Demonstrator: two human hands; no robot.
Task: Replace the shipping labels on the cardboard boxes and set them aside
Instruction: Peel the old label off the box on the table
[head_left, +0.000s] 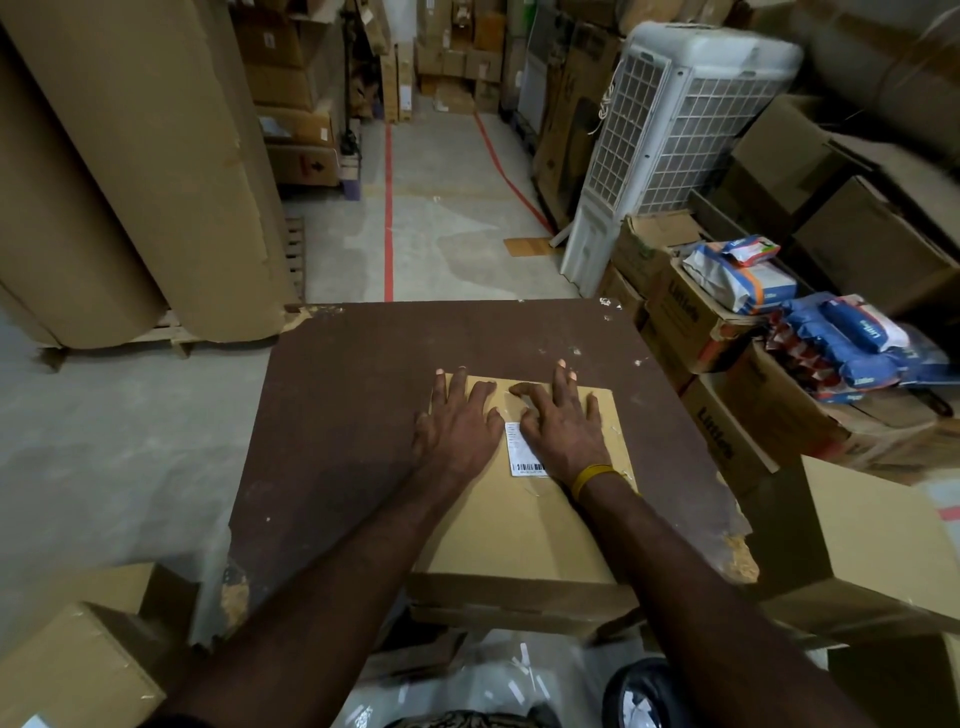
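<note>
Hands first: I see my left hand (457, 426) lying flat, fingers straight and spread, palm down on the cardboard box (524, 525), grasping nothing. My right hand (563, 434) presses down beside it, most fingers stretched forward, the forefinger bent, its heel covering part of the white shipping label (522, 451). It pinches nothing that I can make out. A yellow band (592, 478) circles the right wrist. Both forearms reach forward from the lower edge, converging over the box. The box lies flat on the worn brown table (363, 415), its near end overhanging the table's near edge; the label sits on its top face between my hands.
</note>
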